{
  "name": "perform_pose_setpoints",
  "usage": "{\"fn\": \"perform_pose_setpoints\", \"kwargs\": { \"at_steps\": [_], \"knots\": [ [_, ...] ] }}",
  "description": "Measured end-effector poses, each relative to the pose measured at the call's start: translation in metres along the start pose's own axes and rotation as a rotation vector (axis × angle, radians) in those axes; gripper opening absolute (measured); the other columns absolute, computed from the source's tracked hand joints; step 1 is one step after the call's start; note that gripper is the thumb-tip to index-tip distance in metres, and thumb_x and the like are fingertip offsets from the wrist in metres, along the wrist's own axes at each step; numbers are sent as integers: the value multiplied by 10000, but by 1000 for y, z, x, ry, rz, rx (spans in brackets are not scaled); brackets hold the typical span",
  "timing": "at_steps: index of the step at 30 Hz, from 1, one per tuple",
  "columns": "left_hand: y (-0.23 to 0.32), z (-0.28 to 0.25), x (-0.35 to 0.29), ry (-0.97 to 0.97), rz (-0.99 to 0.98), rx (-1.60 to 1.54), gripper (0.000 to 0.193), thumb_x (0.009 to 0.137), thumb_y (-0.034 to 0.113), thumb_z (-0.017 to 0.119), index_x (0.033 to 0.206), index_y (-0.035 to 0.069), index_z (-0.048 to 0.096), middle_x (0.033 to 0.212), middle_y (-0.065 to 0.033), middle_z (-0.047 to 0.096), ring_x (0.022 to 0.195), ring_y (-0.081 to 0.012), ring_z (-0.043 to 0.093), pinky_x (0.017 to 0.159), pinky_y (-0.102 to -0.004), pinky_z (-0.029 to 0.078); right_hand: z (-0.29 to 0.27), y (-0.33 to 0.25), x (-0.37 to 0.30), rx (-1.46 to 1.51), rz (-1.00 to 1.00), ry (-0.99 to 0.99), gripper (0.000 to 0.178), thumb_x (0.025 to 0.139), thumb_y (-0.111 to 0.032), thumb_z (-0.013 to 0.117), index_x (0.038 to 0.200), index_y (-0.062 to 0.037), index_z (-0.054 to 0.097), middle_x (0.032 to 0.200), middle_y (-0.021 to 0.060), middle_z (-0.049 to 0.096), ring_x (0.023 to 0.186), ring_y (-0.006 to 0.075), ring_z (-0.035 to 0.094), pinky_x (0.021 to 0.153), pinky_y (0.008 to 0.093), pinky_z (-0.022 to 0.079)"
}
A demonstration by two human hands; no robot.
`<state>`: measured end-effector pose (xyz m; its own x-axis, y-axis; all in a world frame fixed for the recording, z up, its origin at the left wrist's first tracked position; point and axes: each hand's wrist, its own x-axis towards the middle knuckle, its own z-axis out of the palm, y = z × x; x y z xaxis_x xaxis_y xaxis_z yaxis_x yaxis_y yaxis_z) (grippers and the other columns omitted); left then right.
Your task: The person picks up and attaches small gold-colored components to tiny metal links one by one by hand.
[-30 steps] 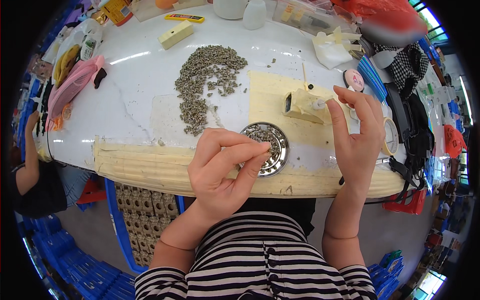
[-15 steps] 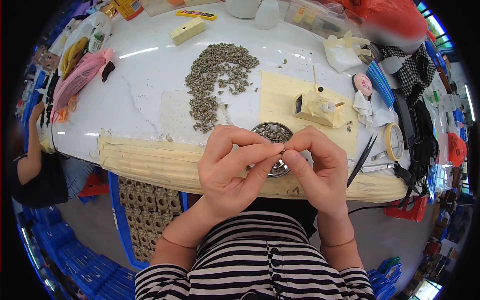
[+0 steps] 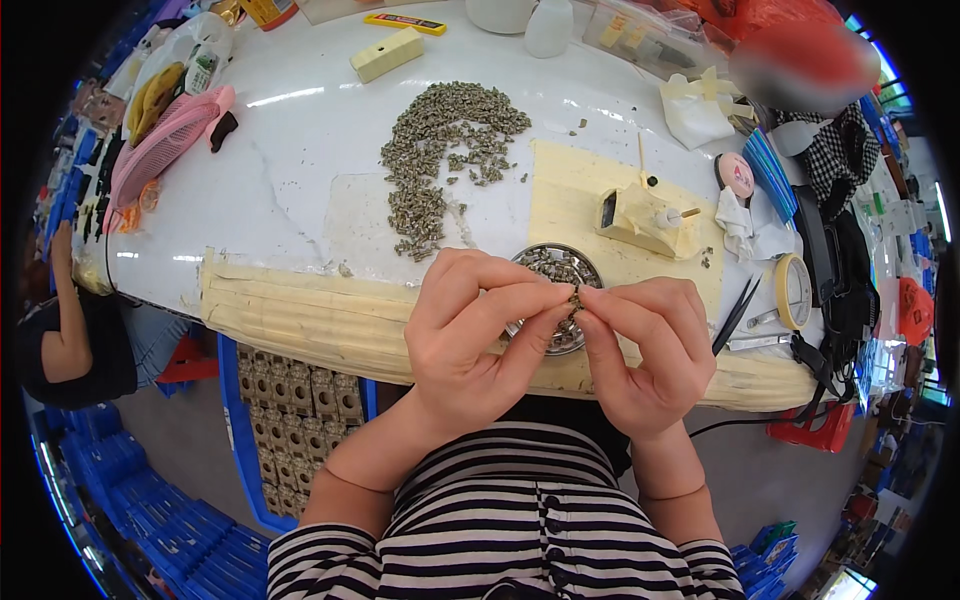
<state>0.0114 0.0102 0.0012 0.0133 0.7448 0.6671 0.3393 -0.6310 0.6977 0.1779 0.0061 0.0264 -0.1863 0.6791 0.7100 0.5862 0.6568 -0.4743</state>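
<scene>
A round, shiny metal dish [image 3: 557, 246] holds small grey metal pieces [image 3: 556, 266]; over it, the left hand [image 3: 468, 335] and right hand [image 3: 650, 350] pinch one tiny metallic part [image 3: 575, 301] between their fingers.

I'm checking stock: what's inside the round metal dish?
Inside the round metal dish are many small metal parts. The left hand and right hand hide parts of the dish, so whatever lies behind them cannot be seen.
</scene>
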Motion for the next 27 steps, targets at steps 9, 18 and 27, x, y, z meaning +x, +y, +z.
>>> {"fn": "perform_pose_setpoints", "kwargs": {
  "at_steps": [9, 18, 27],
  "knots": [
    [1, -4, 1, -41, 44, -21, 218, 750, -18, 792, 948, 62, 745, 888, -45, 666, 798, -190, 579, 702, -300, 439, 0, -1, -7, 323, 310, -51, 136, 784, 19, 765, 915, -6, 734, 832, 85, 688, 733, 185, 619, 655, 281, 474],
    [0, -4, 0, -90, 47, -85, 202, 761, -1, 788, 946, 59, 733, 904, -50, 674, 817, -188, 588, 718, -310, 429, -6, 2, -5, 522, 470, -122, 33, 848, 21, 693, 847, 17, 660, 835, 68, 661, 775, 154, 586, 716, 265, 460],
    [2, -2, 2, -90, 55, -58, 248, 727, 2, 817, 955, 51, 733, 895, -54, 674, 800, -194, 597, 700, -309, 435, -9, 4, -1, 351, 351, -125, 71, 790, 23, 727, 829, -7, 676, 810, 75, 655, 747, 190, 595, 679, 284, 465]
  ]
}}
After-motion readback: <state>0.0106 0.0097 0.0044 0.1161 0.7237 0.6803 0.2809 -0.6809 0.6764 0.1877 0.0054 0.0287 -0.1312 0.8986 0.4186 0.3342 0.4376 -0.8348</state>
